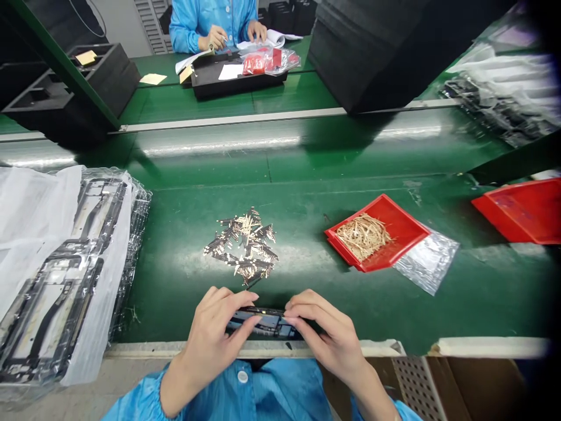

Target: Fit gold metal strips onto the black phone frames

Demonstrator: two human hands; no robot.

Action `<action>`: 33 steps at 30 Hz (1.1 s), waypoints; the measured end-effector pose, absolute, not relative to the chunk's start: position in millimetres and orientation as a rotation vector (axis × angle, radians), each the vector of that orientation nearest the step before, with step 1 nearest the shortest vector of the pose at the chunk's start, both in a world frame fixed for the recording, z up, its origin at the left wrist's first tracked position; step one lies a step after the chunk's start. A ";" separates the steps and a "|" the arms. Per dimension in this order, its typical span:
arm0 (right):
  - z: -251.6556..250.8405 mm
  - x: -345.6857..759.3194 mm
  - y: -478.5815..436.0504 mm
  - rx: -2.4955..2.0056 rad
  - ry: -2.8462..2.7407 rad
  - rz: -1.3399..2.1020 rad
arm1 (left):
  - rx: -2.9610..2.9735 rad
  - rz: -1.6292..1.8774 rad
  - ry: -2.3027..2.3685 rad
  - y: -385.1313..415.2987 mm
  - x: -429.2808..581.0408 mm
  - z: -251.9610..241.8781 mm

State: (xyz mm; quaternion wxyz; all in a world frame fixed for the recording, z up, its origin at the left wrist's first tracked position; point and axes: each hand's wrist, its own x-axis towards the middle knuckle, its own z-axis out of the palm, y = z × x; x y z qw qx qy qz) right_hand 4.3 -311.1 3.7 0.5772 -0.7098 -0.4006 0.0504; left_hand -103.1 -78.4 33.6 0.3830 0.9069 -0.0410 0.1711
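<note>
At the table's near edge, a dark phone frame [267,323] is held between both hands, its long thin side facing up. My left hand [221,324] grips its left end with thumb and fingers. My right hand [326,330] pinches the right end near the top edge; whether a small part is between those fingertips is too small to tell. Just beyond the hands lies a loose pile of small black and gold parts [245,245]. To the right of the pile, a red tray [405,225] holds thin tan strips [363,235].
Stacked clear trays of phone frames [65,275] stand at the left. A plastic bag [429,260] lies beside the red tray, another red bin [526,210] farther right. Across the green table [175,316], a person in blue [210,23] sits behind a black tray [236,85].
</note>
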 end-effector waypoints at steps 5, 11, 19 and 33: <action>11.7 -3.9 -305.7 -1.653 -0.890 0.144 | 2.204 0.644 -0.073 -80.9 -101.2 25.0; 16.1 -14.1 -298.3 -1.640 -0.748 0.227 | 2.198 0.783 -0.036 -86.2 -109.0 15.7; 5.0 -16.6 -303.9 -1.707 -0.715 0.429 | 2.233 0.745 -0.172 -82.1 -110.3 14.4; 6.7 178.0 -175.7 -1.611 -0.219 0.351 | 2.380 0.816 0.277 -44.1 -150.8 77.8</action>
